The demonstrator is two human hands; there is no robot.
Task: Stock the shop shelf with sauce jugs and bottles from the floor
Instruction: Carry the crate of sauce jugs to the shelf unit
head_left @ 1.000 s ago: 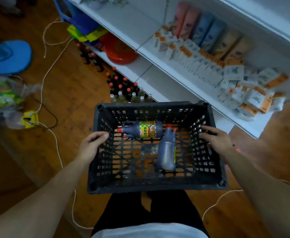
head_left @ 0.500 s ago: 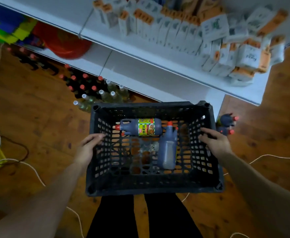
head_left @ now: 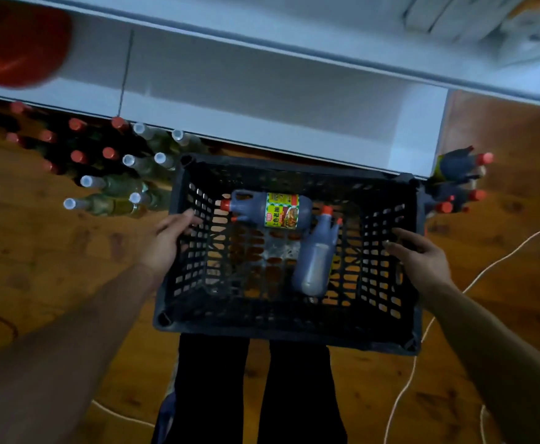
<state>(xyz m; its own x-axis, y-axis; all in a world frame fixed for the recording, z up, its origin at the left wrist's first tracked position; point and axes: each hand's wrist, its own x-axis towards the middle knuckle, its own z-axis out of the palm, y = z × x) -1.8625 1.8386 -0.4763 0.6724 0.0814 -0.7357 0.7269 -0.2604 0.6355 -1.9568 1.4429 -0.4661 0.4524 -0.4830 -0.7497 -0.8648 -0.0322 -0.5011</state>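
Observation:
A black slatted plastic crate [head_left: 281, 328] hangs in front of my legs, close to the white bottom shelf [head_left: 262, 100]. My left hand [head_left: 166, 241] grips its left rim, my right hand [head_left: 419, 261] grips its right rim. Inside lie two dark sauce jugs with red caps: one with a yellow-green label [head_left: 272, 209] across the far side, and one [head_left: 316, 257] lying lengthwise at the right. More dark jugs [head_left: 457, 177] stand on the floor at the shelf's right end.
Several red-capped dark bottles [head_left: 76, 145] and clear white-capped bottles [head_left: 124, 184] stand on the wooden floor left of the crate. A red basin [head_left: 15, 43] sits on the shelf at the far left. A white cord [head_left: 438, 315] trails over the floor at the right.
The view has tilted down and closer to the bottom shelf; the crate has come lower towards the floor. Both hands keep their hold on the rims, and the jugs have hardly shifted.

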